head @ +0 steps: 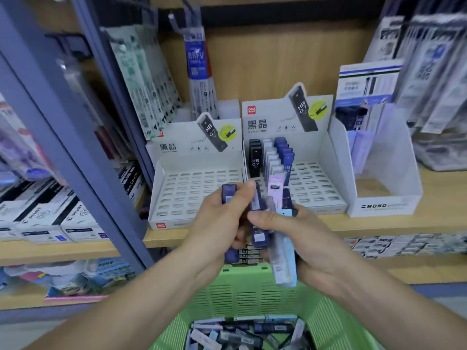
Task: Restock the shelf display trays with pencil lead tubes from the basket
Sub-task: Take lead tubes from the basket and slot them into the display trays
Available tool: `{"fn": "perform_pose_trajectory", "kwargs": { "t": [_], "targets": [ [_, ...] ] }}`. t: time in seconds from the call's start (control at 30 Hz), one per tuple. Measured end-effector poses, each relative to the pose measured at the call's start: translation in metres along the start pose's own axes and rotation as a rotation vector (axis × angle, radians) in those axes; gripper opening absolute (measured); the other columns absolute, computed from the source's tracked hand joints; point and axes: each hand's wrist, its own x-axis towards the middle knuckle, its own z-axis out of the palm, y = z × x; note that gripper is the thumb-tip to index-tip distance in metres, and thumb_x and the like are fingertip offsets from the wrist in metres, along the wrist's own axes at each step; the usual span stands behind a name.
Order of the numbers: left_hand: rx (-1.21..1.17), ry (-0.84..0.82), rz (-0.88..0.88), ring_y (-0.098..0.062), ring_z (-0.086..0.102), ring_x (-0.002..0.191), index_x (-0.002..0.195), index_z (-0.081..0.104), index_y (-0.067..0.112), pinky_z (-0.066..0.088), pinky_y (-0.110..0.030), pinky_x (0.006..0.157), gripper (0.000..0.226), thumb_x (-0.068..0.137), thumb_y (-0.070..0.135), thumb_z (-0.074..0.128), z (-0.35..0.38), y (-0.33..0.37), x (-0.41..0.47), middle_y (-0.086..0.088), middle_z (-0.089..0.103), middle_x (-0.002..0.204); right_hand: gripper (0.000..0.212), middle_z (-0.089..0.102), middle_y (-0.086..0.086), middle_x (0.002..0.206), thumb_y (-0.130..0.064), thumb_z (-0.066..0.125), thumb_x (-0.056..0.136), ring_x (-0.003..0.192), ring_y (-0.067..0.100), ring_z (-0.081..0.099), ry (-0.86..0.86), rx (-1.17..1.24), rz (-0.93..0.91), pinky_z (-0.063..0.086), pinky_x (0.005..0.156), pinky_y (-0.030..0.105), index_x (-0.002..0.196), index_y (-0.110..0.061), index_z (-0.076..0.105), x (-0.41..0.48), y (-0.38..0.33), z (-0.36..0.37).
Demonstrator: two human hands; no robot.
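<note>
Two white display trays stand side by side on the wooden shelf. The left tray (194, 190) shows only bare slots. The right tray (316, 183) carries three short rows of tubes at its back left: black (254, 157), white and dark blue. In front of the trays, my left hand (222, 218) grips dark blue lead tubes (229, 193). My right hand (298, 231) holds a fanned bundle of tubes (283, 261), dark blue, lilac and pale blue. The green basket (252, 291) below holds several more tubes (242, 332).
A white MONO display box (386, 188) stands right of the trays. Packaged refills hang on hooks (199, 61) above and behind. A grey-blue shelf upright (75, 157) runs at the left, with boxed stationery (50, 218) beyond it.
</note>
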Motion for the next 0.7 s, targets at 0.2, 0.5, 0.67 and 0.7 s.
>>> {"fn": "perform_pose_trajectory", "kwargs": {
  "t": [0.2,0.5,0.67,0.7],
  "targets": [
    [-0.157,-0.272,0.050,-0.013,0.046,0.062,0.110,0.061,0.002,0.039,-0.024,0.056,0.059,0.056,-0.017,0.047,0.001,0.027,0.021,-0.007,0.052,0.078,0.015,0.065,0.013,0.078,-0.012,0.074,0.053,0.046,0.012,0.051,0.066,0.199,-0.019,0.041,0.037,0.022,0.067,-0.016,0.078,-0.007,-0.017,-0.022],
    [0.401,-0.299,0.211,-0.008,0.045,0.040,0.101,0.071,0.020,0.037,-0.017,0.039,0.021,0.088,0.008,0.062,0.015,0.037,0.018,0.001,0.068,0.059,0.012,0.062,0.007,0.065,-0.010,0.070,0.062,0.056,0.017,0.062,0.184,0.277,-0.086,0.042,0.038,0.020,0.073,-0.011,0.066,0.005,-0.032,-0.051],
    [0.588,-0.370,0.245,0.000,0.042,0.048,0.107,0.070,0.020,0.034,-0.009,0.049,0.028,0.095,0.003,0.050,0.020,0.045,0.031,0.016,0.058,0.062,0.015,0.060,0.012,0.065,0.004,0.071,0.070,0.047,0.017,0.052,0.197,0.135,-0.152,0.041,0.041,0.023,0.076,-0.009,0.066,0.014,-0.038,-0.071],
    [0.628,-0.402,0.239,-0.002,0.045,0.052,0.107,0.070,0.022,0.035,-0.010,0.052,0.030,0.095,0.002,0.051,0.021,0.049,0.033,0.016,0.059,0.069,0.016,0.061,0.011,0.066,0.007,0.069,0.074,0.048,0.017,0.052,0.208,0.114,-0.157,0.041,0.042,0.023,0.080,-0.007,0.065,0.016,-0.038,-0.075]
  ]
}}
